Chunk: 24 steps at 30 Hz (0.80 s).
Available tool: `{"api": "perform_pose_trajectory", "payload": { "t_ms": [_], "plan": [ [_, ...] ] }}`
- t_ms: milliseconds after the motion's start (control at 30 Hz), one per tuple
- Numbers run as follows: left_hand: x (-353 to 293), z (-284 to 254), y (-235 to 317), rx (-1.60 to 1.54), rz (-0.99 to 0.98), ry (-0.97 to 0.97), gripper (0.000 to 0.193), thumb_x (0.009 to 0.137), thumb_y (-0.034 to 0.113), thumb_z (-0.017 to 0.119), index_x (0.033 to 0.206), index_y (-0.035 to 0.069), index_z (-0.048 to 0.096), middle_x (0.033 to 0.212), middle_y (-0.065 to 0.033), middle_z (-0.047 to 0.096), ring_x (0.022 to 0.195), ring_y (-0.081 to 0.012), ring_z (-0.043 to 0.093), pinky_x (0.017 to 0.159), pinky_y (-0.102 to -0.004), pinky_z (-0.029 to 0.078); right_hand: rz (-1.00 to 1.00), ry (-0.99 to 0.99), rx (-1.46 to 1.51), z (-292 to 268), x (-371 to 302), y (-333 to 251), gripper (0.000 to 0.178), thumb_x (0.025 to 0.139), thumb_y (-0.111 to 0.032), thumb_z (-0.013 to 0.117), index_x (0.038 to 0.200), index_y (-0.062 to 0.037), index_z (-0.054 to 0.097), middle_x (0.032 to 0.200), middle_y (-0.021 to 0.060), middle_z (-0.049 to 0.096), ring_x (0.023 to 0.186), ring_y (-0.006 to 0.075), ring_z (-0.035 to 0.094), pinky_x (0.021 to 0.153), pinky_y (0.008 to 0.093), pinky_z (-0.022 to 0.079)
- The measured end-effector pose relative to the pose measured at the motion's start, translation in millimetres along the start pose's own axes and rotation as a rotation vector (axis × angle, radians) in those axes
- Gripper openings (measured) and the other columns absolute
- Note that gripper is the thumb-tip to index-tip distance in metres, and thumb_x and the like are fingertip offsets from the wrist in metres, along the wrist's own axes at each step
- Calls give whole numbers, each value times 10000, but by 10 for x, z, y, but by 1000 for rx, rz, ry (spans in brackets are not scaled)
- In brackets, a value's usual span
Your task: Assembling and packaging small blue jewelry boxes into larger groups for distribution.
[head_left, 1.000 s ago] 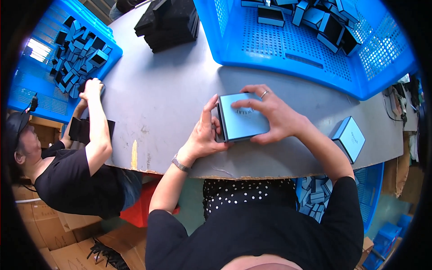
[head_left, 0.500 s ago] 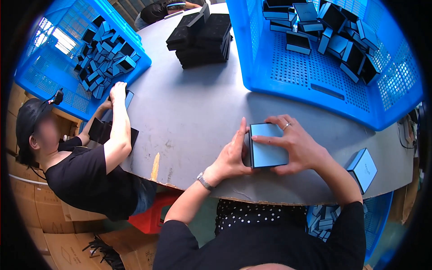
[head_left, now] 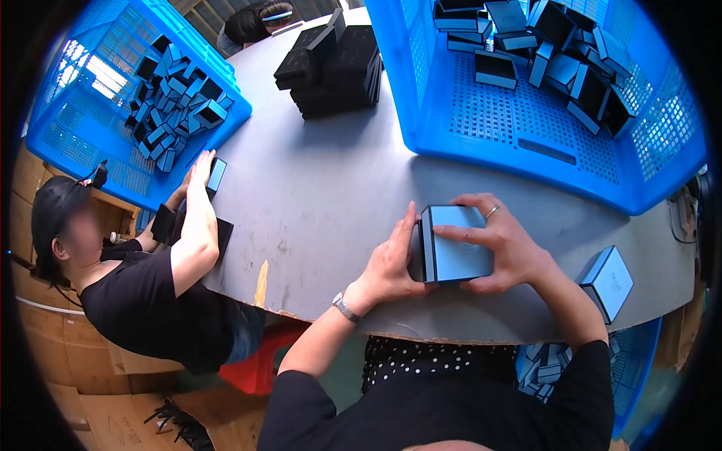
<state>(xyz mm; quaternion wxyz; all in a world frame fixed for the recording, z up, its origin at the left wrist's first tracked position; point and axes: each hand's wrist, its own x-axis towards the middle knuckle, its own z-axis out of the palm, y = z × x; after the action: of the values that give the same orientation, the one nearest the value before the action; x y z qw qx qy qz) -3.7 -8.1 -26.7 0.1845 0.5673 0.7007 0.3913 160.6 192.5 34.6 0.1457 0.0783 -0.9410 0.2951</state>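
A light blue square box with black edges stands near the front of the table, between my two hands. My right hand grips it from the right, with the fingers spread over the blue top and the thumb at the near edge. On the other side, my left hand holds the box's dark left part between thumb and fingers. A darker strip shows along that left side; whether it is a separate piece is hidden by my fingers. To the right, a similar blue box stands tilted close to the table edge.
A large blue crate with several boxes lies at the far right, another crate at the far left. Black flat pieces are stacked at the back. A co-worker handles boxes at left. A lower crate sits below the table's right edge.
The box and my right hand have shifted slightly right, and more of the box's left side shows. My left hand remains beside it. The co-worker's hands have moved beside a blue box.
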Motion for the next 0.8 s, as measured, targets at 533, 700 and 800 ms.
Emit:
{"api": "perform_pose_trajectory", "payload": {
  "t_ms": [533, 700, 800],
  "plan": [
    [23, -6, 30, -4, -45, -36, 1359, 559, 231, 888, 1580, 31, 14, 1385, -249, 482, 1021, -398, 634, 847, -428, 557, -12, -68, -50, -2, 81, -17, 813, 553, -399, 814, 1338, -284, 636, 1380, 218, 451, 1238, 428, 437, 1063, 537, 374],
    [-11, 56, -39, 63, 47, 54, 1381, 571, 251, 925, 1577, 1, 13, 1249, -190, 542, 771, -246, 649, 699, -351, 559, -31, -125, -92, -41, 153, -70, 825, 552, -381, 814, 1350, -313, 617, 1382, 211, 450, 1235, 432, 439, 1058, 545, 372],
    [13, 61, -47, 135, 153, 109, 1384, 572, 260, 924, 1578, 2, 8, 1300, -212, 529, 782, -255, 656, 708, -359, 560, -25, -130, -89, -35, 153, -73, 828, 556, -371, 810, 1357, -324, 606, 1383, 204, 452, 1232, 434, 442, 1057, 549, 368]
  ]
}}
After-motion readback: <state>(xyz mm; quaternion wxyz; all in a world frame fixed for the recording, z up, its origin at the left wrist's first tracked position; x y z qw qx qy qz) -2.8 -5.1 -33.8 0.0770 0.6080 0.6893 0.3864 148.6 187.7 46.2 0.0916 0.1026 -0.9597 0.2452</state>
